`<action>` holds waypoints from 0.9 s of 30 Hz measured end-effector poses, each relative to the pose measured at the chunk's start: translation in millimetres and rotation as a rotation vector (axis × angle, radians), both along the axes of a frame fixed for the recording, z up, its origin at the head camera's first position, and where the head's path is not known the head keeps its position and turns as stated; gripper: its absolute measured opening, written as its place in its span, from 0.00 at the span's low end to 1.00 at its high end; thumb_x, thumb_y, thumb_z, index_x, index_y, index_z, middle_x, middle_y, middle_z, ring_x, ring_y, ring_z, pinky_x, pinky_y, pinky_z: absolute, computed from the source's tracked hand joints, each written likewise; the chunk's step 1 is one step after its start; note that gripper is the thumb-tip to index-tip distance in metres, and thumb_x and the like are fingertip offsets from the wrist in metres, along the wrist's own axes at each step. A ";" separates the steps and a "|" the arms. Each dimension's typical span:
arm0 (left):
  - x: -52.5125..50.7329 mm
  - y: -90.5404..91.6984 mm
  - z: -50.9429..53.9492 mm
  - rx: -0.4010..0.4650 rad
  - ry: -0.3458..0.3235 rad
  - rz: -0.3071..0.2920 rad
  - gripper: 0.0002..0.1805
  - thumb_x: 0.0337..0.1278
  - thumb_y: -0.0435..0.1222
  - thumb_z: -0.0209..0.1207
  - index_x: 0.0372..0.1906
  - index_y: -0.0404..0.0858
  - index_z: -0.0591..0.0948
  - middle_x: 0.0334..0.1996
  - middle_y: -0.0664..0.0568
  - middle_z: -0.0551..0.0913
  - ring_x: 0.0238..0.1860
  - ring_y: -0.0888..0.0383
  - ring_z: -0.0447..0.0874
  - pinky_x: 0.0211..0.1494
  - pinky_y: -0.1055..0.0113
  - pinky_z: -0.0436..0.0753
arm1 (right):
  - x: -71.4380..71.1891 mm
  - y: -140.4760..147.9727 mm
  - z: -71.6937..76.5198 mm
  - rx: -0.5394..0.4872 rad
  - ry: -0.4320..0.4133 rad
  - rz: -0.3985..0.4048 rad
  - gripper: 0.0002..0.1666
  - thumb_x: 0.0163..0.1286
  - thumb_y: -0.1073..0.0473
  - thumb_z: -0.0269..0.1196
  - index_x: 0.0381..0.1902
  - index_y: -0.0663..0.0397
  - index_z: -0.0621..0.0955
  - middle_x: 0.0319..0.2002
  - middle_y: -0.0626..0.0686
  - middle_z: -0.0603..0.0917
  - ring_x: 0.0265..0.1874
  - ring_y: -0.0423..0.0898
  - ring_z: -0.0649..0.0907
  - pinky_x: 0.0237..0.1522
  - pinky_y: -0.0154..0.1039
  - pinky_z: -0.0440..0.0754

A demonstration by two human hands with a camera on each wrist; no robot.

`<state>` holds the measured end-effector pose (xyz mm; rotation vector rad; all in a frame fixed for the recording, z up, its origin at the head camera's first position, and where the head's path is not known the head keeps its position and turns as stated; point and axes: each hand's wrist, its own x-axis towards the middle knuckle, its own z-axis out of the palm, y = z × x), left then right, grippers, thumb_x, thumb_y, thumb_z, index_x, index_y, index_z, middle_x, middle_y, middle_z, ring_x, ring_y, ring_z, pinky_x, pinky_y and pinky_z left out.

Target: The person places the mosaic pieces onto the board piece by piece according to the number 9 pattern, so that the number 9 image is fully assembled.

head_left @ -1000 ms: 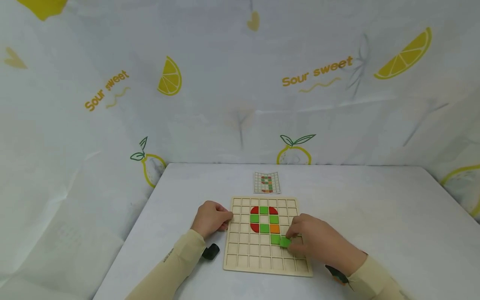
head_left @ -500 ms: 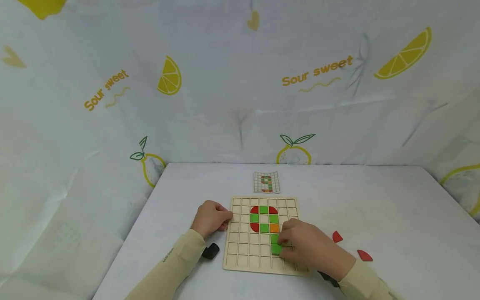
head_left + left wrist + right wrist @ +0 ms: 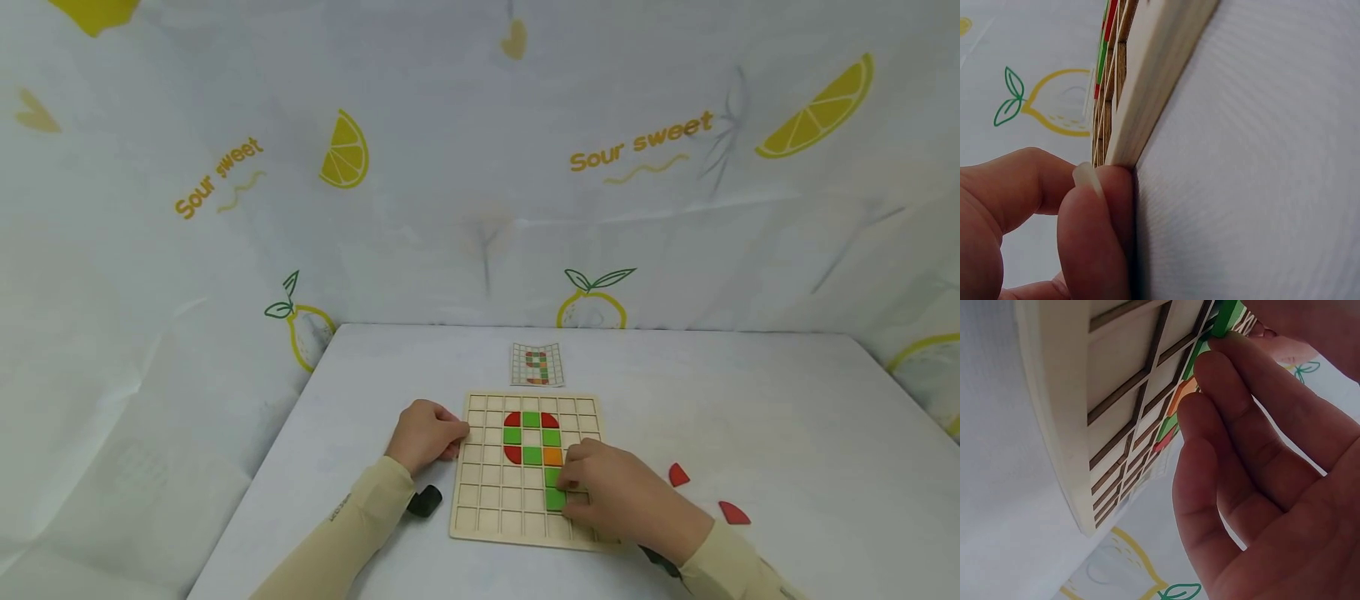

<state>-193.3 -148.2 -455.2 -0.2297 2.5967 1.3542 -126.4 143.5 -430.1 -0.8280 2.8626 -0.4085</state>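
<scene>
A pale wooden grid board (image 3: pixel 501 521) lies on the table, with red, green and orange tiles forming a loop and a tail. At its left edge my left hand (image 3: pixel 425 435) holds the rim with bent thumb and fingertips; the left wrist view shows the fingertips (image 3: pixel 1085 219) against the board's side. My right hand (image 3: pixel 626 492) pinches a green square tile (image 3: pixel 555 500) over the cell below another green tile (image 3: pixel 552 477). From the right wrist, that held tile (image 3: pixel 1225 319) looks tilted; whether it sits in its cell I cannot tell.
Behind the board lies a pattern card (image 3: pixel 537 365) printed with a coloured grid figure. Two red quarter-round tiles (image 3: pixel 678 475) lie to the right on the white table (image 3: pixel 750 400). A black object (image 3: pixel 425 502) is beside the left wrist, and another dark item (image 3: pixel 660 561) is partly under the right.
My right hand has brought the green square tile left and nearer, to below the other green one. Two red tiles it was covering now show. My left hand stays at the board's edge.
</scene>
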 end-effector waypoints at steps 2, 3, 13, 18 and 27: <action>-0.1 0.2 -0.2 -0.002 -0.002 0.001 0.07 0.61 0.39 0.70 0.33 0.39 0.88 0.21 0.52 0.87 0.21 0.61 0.85 0.29 0.70 0.83 | 0.2 0.1 0.0 0.001 0.001 0.000 0.09 0.61 0.48 0.80 0.39 0.39 0.93 0.34 0.34 0.80 0.37 0.34 0.74 0.44 0.36 0.85; -0.1 0.2 -0.2 -0.003 -0.004 0.001 0.07 0.61 0.39 0.70 0.33 0.39 0.88 0.21 0.52 0.87 0.21 0.61 0.85 0.29 0.69 0.83 | 0.4 0.1 0.1 0.001 0.001 -0.001 0.09 0.61 0.48 0.80 0.39 0.39 0.93 0.34 0.34 0.80 0.37 0.34 0.74 0.44 0.36 0.85; 0.5 1.6 1.3 0.000 0.000 0.000 0.07 0.61 0.38 0.70 0.32 0.39 0.89 0.21 0.52 0.87 0.21 0.61 0.85 0.29 0.69 0.84 | 1.5 6.8 1.6 0.002 0.021 -0.011 0.10 0.60 0.48 0.81 0.39 0.38 0.94 0.34 0.32 0.81 0.38 0.33 0.75 0.42 0.35 0.85; 0.1 4.0 2.0 0.001 -0.002 -0.005 0.06 0.61 0.38 0.69 0.32 0.39 0.89 0.21 0.52 0.87 0.22 0.61 0.86 0.30 0.69 0.85 | 2.3 30.5 6.2 -0.012 0.001 -0.071 0.09 0.59 0.50 0.81 0.38 0.36 0.92 0.36 0.31 0.82 0.38 0.32 0.76 0.41 0.35 0.83; 2.3 2.3 2.3 -0.030 -0.026 0.015 0.06 0.59 0.39 0.69 0.33 0.40 0.88 0.22 0.52 0.87 0.23 0.60 0.85 0.32 0.68 0.82 | 7.9 95.1 10.8 0.078 -0.075 -0.277 0.11 0.61 0.50 0.81 0.40 0.37 0.92 0.38 0.37 0.83 0.39 0.36 0.79 0.45 0.41 0.86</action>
